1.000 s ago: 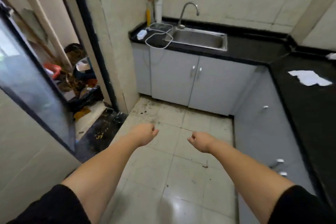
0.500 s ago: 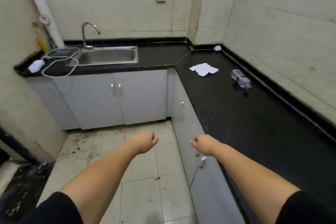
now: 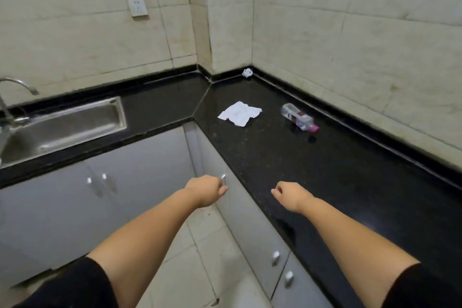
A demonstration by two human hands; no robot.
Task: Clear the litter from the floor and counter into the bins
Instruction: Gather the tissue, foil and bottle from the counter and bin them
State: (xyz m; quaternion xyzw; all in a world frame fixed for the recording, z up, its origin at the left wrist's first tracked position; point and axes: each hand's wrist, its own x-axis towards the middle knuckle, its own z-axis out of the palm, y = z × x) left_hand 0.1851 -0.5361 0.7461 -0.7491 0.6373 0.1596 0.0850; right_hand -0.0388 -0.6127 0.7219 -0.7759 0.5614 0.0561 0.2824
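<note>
Plastic bottle (image 3: pixel 298 117) lies on its side on black counter (image 3: pixel 325 182) | white paper sheet (image 3: pixel 239 113) near it, paper wad (image 3: pixel 247 72) in corner | your left hand (image 3: pixel 206 190), right hand (image 3: pixel 291 195) loosely curled, holding nothing.

readable text: none | label (image 3: pixel 295 115) on bottle (image 3: pixel 304 122): too blurred to read

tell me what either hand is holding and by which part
Nothing shows in either hand. The left hand and right hand are loosely curled and empty; the paper, bottle and crumpled wad lie untouched on the counter.
</note>
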